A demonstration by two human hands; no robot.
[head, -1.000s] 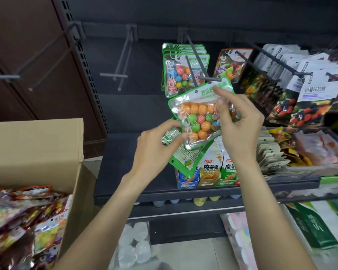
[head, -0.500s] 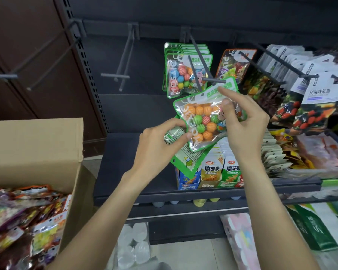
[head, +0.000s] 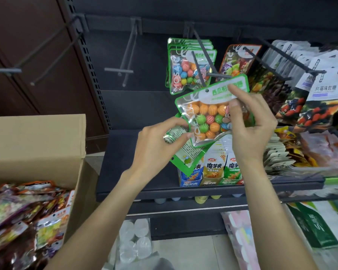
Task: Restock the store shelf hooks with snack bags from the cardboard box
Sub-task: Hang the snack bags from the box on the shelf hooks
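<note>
Green-edged candy bag [head: 209, 115] sits pinched at its header in my right hand [head: 250, 121], just below the hook [head: 202, 75] tip; my left hand [head: 158, 145] grips spare bags [head: 181, 151]. If I tilt it, the punched hole may miss.

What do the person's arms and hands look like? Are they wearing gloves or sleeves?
No gloves and no sleeves show. Both forearms are bare from the bottom edge of the picture up to the wrists. The left hand and the right hand are bare too, with no rings, watch or bracelet visible. The fingernails look short and unpainted.
</note>
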